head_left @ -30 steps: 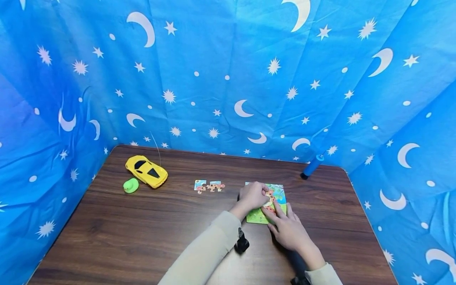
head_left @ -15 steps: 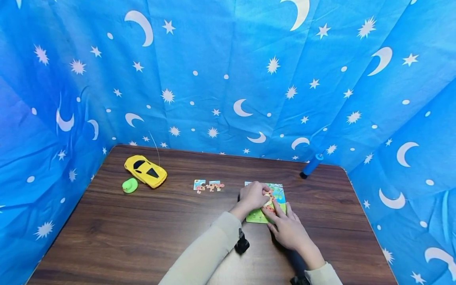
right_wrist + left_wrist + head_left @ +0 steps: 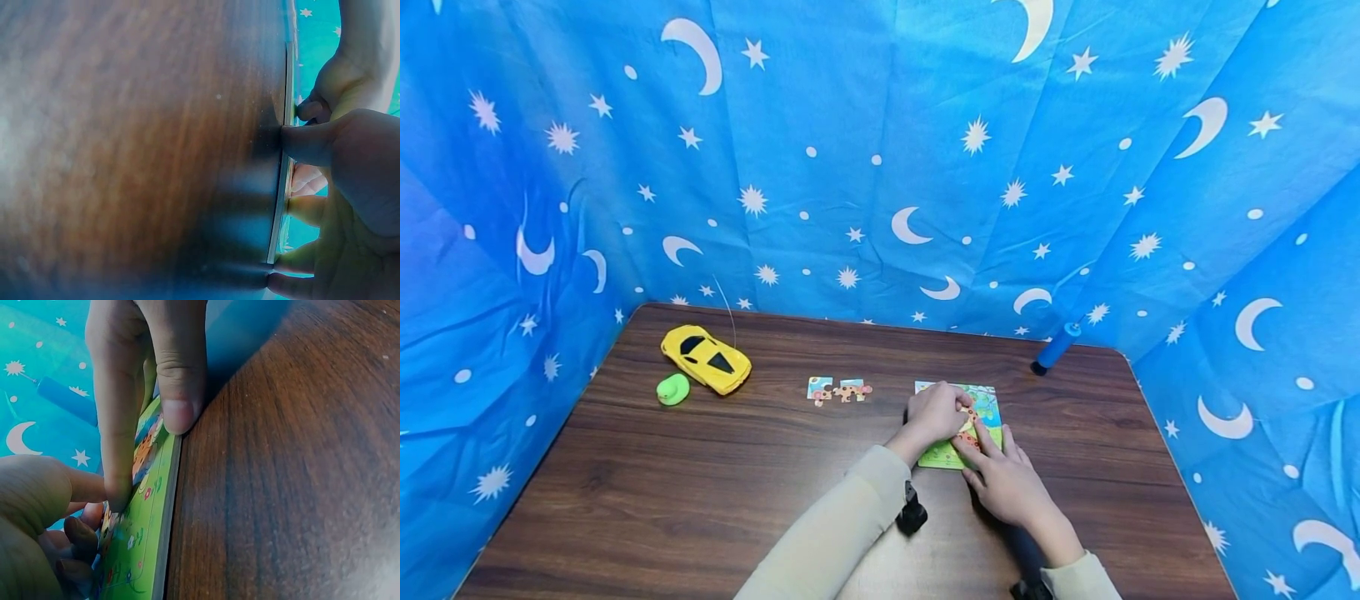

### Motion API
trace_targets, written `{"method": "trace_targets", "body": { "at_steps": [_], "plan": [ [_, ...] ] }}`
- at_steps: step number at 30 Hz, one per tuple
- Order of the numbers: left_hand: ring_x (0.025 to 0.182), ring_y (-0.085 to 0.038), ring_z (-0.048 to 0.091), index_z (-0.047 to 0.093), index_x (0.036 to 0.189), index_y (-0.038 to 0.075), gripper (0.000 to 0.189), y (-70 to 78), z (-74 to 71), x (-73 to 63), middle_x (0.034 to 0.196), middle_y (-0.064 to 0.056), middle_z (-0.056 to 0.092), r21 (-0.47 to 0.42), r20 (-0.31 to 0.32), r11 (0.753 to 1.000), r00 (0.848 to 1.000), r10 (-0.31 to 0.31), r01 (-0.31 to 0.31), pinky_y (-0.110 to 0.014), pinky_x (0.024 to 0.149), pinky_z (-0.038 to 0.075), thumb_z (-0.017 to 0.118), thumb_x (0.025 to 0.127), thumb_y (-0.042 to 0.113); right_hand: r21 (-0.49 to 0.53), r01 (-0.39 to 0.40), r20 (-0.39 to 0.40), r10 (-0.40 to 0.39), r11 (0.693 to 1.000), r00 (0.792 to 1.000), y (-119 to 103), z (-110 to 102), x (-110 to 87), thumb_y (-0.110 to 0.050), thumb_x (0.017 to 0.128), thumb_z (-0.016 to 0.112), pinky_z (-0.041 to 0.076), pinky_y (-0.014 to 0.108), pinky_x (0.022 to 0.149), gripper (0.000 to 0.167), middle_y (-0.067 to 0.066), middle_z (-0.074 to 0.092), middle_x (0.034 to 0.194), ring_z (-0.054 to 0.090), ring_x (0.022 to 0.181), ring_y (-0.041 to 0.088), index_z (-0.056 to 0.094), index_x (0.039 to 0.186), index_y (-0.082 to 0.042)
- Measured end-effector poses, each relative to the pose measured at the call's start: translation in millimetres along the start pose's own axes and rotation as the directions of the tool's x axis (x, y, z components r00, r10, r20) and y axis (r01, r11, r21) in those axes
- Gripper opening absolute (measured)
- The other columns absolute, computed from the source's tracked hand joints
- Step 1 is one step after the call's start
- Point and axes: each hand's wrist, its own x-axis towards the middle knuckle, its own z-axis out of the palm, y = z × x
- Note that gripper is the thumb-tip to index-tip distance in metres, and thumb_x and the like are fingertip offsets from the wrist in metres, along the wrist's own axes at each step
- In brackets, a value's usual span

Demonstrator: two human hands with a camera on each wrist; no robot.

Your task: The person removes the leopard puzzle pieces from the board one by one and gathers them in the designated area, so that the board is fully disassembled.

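In the head view a square, green-bordered jigsaw puzzle board (image 3: 935, 457) with a spotted orange animal picture lies on the table. My left hand (image 3: 934, 412) covers its left part, fingers curled down and thumb near the index finger around a puzzle piece (image 3: 111, 524), mostly hidden by the fingertips. My right hand (image 3: 1011, 483) rests on the board's lower right with its fingers spread and fairly straight. In the left wrist view the right index finger (image 3: 119, 456) presses onto the picture. In the right wrist view the right thumb (image 3: 306, 140) touches the board's near edge.
Loose puzzle pieces (image 3: 850, 392) lie left of the board on the brown wooden table (image 3: 662, 500). Farther left are a yellow toy car (image 3: 707, 360) and a green rubber duck (image 3: 673, 389). A blue hand pump (image 3: 1056, 348) lies back right. A starry blue curtain (image 3: 850, 125) surrounds the table.
Both hands stay on the board almost without moving. The head view has shifted very slightly.
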Motion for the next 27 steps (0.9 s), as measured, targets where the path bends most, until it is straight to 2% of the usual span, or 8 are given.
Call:
{"method": "trace_targets", "body": {
  "at_steps": [6, 12, 21, 27],
  "plan": [
    [0.076, -0.002, 0.057, 0.08, 0.109, 0.033, 0.018, 1.1, 0.3, 0.1, 0.088, 0.019, 0.065, -0.034, 0.016, 0.999, 1.0, -0.019, 0.02, -0.028, 0.069, 0.044, 0.073, 0.096, 0.023, 0.005, -0.005, 0.015, 0.005, 1.0, 1.0, -2.0, -2.2, -1.0, -0.029, 0.104, 0.063, 0.033, 0.074, 0.106, 0.051, 0.019, 0.031, 0.165, 0.021, 0.144, 0.065, 0.053, 0.154, -0.023],
    [0.073, -0.002, 0.056, 0.078, 0.103, 0.032, 0.014, 1.4, -0.3, -0.1, 0.083, 0.02, 0.062, -0.063, 0.0, 0.998, 1.0, -0.027, 0.027, -0.029, 0.07, 0.044, 0.075, 0.094, 0.022, 0.008, -0.006, 0.019, 0.006, 1.0, 1.0, -2.5, -3.2, -1.0, -0.03, 0.105, 0.063, 0.033, 0.074, 0.106, 0.051, 0.019, 0.031, 0.165, 0.021, 0.144, 0.065, 0.052, 0.154, -0.024],
    [0.069, 0.0, 0.056, 0.077, 0.097, 0.031, 0.011, 0.0, 1.5, -0.2, 0.078, 0.022, 0.061, -0.096, -0.042, 0.995, 0.999, 0.001, -0.005, -0.028, 0.069, 0.045, 0.073, 0.095, 0.021, 0.009, -0.008, 0.017, 0.008, 1.0, 1.0, -2.8, -4.5, -1.6, -0.03, 0.104, 0.063, 0.033, 0.074, 0.106, 0.051, 0.019, 0.032, 0.165, 0.021, 0.144, 0.064, 0.053, 0.154, -0.024],
    [0.071, -0.002, 0.056, 0.077, 0.097, 0.03, 0.007, -0.2, 0.9, -1.0, 0.083, 0.018, 0.061, -0.081, -0.051, 0.997, 0.999, 0.002, -0.006, -0.028, 0.067, 0.045, 0.074, 0.095, 0.025, 0.003, -0.008, 0.015, 0.008, 1.0, 1.0, -2.1, -3.8, -1.0, -0.03, 0.105, 0.063, 0.033, 0.073, 0.106, 0.051, 0.02, 0.032, 0.165, 0.022, 0.144, 0.065, 0.053, 0.154, -0.023]
  ]
}}
